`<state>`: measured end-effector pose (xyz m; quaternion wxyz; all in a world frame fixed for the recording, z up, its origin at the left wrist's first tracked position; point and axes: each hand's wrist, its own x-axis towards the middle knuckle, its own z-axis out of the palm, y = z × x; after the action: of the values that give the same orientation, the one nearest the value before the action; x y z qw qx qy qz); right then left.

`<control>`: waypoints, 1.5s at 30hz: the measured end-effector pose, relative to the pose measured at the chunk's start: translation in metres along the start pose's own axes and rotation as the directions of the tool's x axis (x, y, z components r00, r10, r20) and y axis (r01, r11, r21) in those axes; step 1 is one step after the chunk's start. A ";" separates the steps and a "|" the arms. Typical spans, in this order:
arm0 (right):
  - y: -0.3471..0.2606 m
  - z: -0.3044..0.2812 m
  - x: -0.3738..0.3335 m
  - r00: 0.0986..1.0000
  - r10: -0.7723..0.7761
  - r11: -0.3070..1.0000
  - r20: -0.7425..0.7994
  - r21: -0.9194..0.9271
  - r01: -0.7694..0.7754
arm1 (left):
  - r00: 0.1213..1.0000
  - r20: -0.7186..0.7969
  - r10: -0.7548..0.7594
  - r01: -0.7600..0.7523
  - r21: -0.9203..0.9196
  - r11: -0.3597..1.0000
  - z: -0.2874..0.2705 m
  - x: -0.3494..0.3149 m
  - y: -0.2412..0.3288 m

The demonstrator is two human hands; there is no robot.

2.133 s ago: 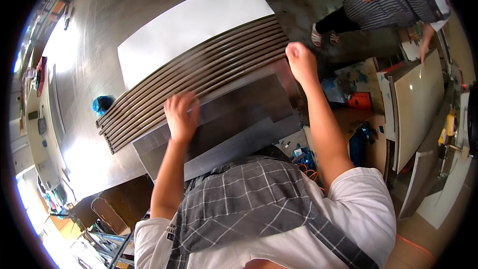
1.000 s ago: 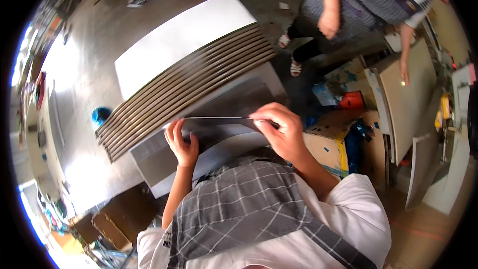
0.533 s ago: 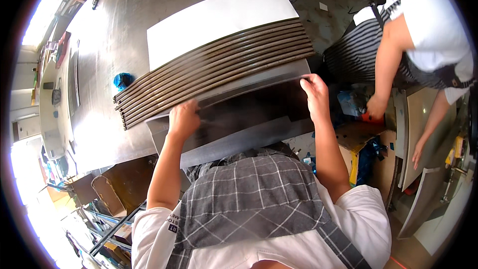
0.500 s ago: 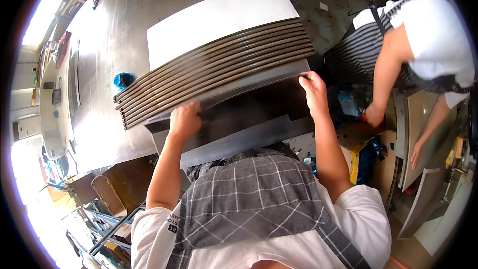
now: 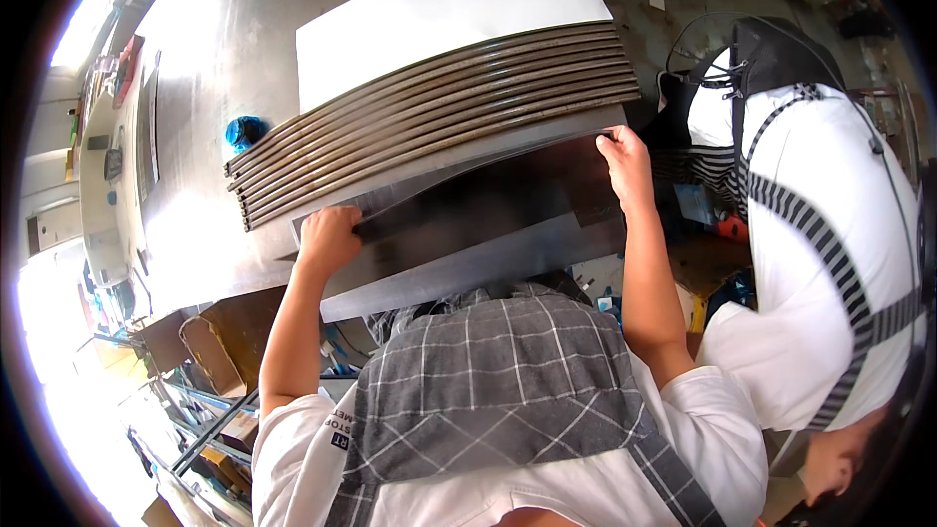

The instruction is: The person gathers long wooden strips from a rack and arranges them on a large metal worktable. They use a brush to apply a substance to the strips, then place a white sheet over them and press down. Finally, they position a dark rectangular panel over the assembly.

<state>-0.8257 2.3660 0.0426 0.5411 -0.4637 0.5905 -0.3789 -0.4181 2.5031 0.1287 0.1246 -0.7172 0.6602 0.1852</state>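
A thin dark sheet (image 5: 478,200) spans the space between my hands, its far edge bowed upward. My left hand (image 5: 330,237) is closed on the left part of that edge. At the far right corner my right hand (image 5: 628,168) pinches the sheet between thumb and fingers. Greyish flat sheets (image 5: 439,273) lie under it, jutting past the table's near edge toward my checked apron. Just beyond the sheet, several long brown metal bars (image 5: 439,117) lie side by side, partly over a large white sheet (image 5: 449,20).
A blue roll-like bundle (image 5: 244,133) sits by the bars' left ends on the metal table (image 5: 185,185). Close on my right, a co-worker (image 5: 830,234) in a white shirt and striped apron bends down. Cardboard boxes (image 5: 229,337) stand below the table at left.
My left hand has slid left along the dark sheet's edge, and my right hand has risen slightly. The co-worker has come nearer and bent over; their hands are out of sight.
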 end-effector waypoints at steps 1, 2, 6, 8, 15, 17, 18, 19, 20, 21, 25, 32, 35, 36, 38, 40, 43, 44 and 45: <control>-0.001 -0.001 0.002 1.000 0.001 1.000 0.000 -0.013 -0.001 | 1.000 -0.009 -0.021 0.020 -0.030 0.999 0.000 -0.005 0.003; -0.005 -0.002 0.003 1.000 0.001 1.000 -0.006 -0.024 -0.002 | 0.999 -0.018 -0.037 0.036 -0.057 0.998 -0.004 -0.010 0.007; -0.011 -0.002 0.009 0.998 -0.028 0.998 -0.050 -0.055 0.025 | 1.000 -0.013 -0.018 0.017 -0.077 0.997 -0.044 -0.029 0.027; -0.024 -0.003 0.011 0.999 0.014 0.994 -0.037 -0.107 -0.018 | 0.999 -0.028 -0.026 0.023 -0.096 0.995 -0.049 -0.030 0.028; -0.029 -0.005 0.036 0.998 -0.046 0.991 -0.031 -0.130 0.042 | 0.996 -0.089 0.000 -0.012 -0.133 0.991 -0.075 -0.052 0.062; -0.037 -0.013 0.034 0.998 0.061 0.994 0.005 -0.096 -0.061 | 0.980 -0.170 -0.098 0.073 -0.152 0.986 -0.078 -0.055 0.054; -0.044 -0.012 0.032 0.998 0.058 0.996 0.003 -0.075 -0.057 | 0.968 -0.211 -0.140 0.106 -0.163 0.981 -0.081 -0.053 0.048; -0.051 -0.009 0.028 0.999 0.054 0.997 -0.002 -0.053 -0.054 | 0.969 -0.202 -0.140 0.116 -0.124 0.986 -0.090 -0.054 0.042; -0.060 -0.012 0.026 0.999 0.041 0.998 -0.014 -0.043 -0.041 | 0.968 -0.204 -0.146 0.119 -0.139 0.983 -0.098 -0.052 0.040; -0.069 -0.016 0.025 1.000 0.018 1.000 0.012 0.003 -0.018 | 0.966 -0.205 -0.157 0.129 -0.144 0.981 -0.109 -0.052 0.038; -0.122 -0.028 0.005 0.983 -0.170 0.979 0.069 -0.106 0.176 | 0.949 -0.292 -0.122 0.123 -0.015 0.992 -0.113 -0.045 0.012; -0.222 -0.028 -0.017 0.961 -0.277 0.946 0.010 -0.171 0.275 | 0.792 -0.404 -0.458 0.255 -0.462 0.849 -0.133 -0.030 -0.001; -0.244 -0.032 0.001 0.828 -0.558 0.830 0.055 0.055 0.556 | 0.552 -0.704 -0.447 0.010 -0.531 0.848 -0.152 -0.024 -0.001; -0.249 -0.035 0.010 0.816 -0.573 0.817 0.073 0.122 0.563 | 0.463 -0.765 -0.448 -0.127 -0.558 0.820 -0.159 -0.016 0.000; -0.251 -0.029 0.038 0.794 -0.607 0.772 0.023 0.254 0.583 | 0.309 -0.823 -0.476 -0.339 -0.563 0.754 -0.163 0.008 -0.002; -0.245 -0.018 0.068 0.820 -0.572 0.777 -0.013 0.311 0.547 | 0.170 -0.796 -0.581 -0.375 -0.597 0.709 -0.155 0.054 0.001; -0.217 -0.012 0.127 0.870 -0.492 0.792 -0.015 0.407 0.455 | 0.178 -0.612 -0.771 -0.430 -0.753 0.498 -0.140 0.131 0.006; -0.202 -0.011 0.150 0.910 -0.415 0.820 -0.013 0.427 0.380 | 0.177 -0.584 -0.792 -0.479 -0.754 0.449 -0.128 0.160 0.005; -0.187 -0.013 0.171 0.944 -0.329 0.844 -0.014 0.444 0.301 | 0.239 -0.540 -0.807 -0.491 -0.784 0.379 -0.119 0.183 0.011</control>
<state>-0.8107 2.1486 0.1725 0.5804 -0.4318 0.3880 -0.5711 -0.4063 2.2863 0.1580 -0.6871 -0.6806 0.2540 0.0139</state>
